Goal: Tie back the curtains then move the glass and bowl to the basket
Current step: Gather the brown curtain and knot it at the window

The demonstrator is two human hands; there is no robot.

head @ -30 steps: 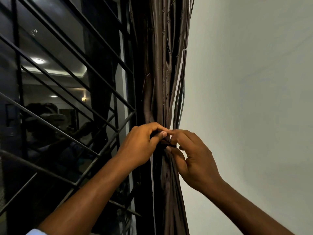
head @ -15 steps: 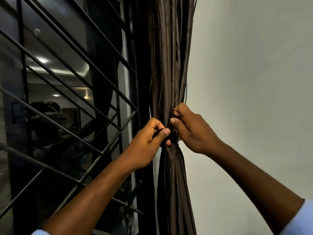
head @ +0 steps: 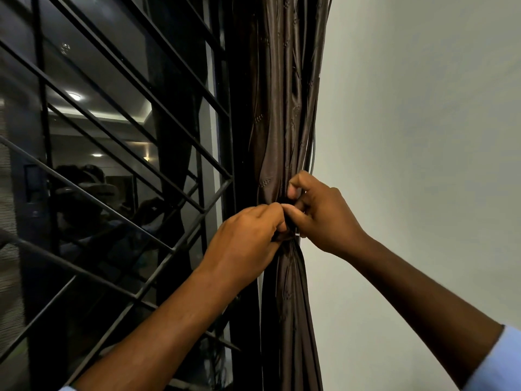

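A dark brown satin curtain [head: 284, 108] hangs gathered in a narrow bunch between the window and the wall. A dark tie-back band [head: 290, 235] cinches it at mid height, mostly hidden by my fingers. My left hand [head: 248, 238] grips the band from the left with curled fingers. My right hand [head: 321, 215] pinches the band and the curtain folds from the right, its thumb meeting my left fingers. The glass, bowl and basket are out of view.
A window with black diagonal metal bars [head: 118, 153] fills the left side, its dark glass reflecting a room and ceiling lights. A plain pale wall [head: 423, 136] fills the right side. The black window frame [head: 239, 136] stands just left of the curtain.
My hands stayed on the tie-back at the curtain's waist. My right hand turned from beneath the band to beside and above it, and the bunch now looks cinched tighter.
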